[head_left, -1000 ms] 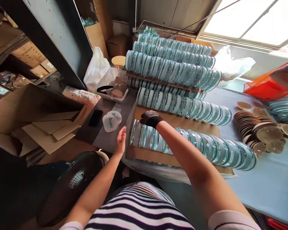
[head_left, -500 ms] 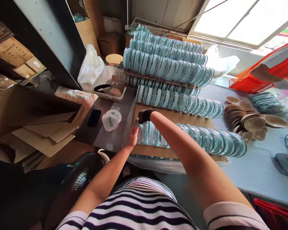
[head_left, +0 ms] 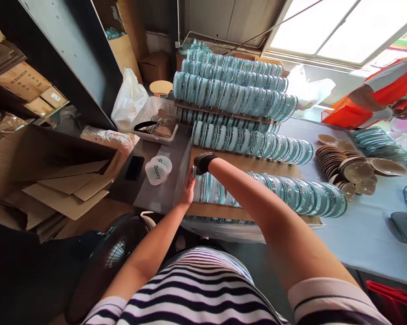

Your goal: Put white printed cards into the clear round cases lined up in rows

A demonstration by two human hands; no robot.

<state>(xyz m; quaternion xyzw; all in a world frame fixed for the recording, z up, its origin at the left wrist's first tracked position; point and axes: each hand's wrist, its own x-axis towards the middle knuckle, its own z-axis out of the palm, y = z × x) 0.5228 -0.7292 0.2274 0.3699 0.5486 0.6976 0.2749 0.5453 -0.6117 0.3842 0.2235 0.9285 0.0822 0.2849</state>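
My bare left hand is at the left end of the nearest row of clear, teal-edged lids. Its fingers point up along a thin teal-edged lid standing on edge. My right hand, in a black glove, reaches across to the same end. Its fingers are curled at the top of the row, against or just beside that lid. What lies under the glove is hidden. My right forearm covers part of the row. Brown cardboard lies under and behind these lids.
More lid rows stand behind. Left are a white basket, a phone, printed whitish pieces, flattened cartons and a fan. Right are brown dishes and a person in an orange vest.
Both my hands stay at the left end of the near row, the gloved one shifting very slightly. The view has tilted a little. The other person's arm at right has moved.
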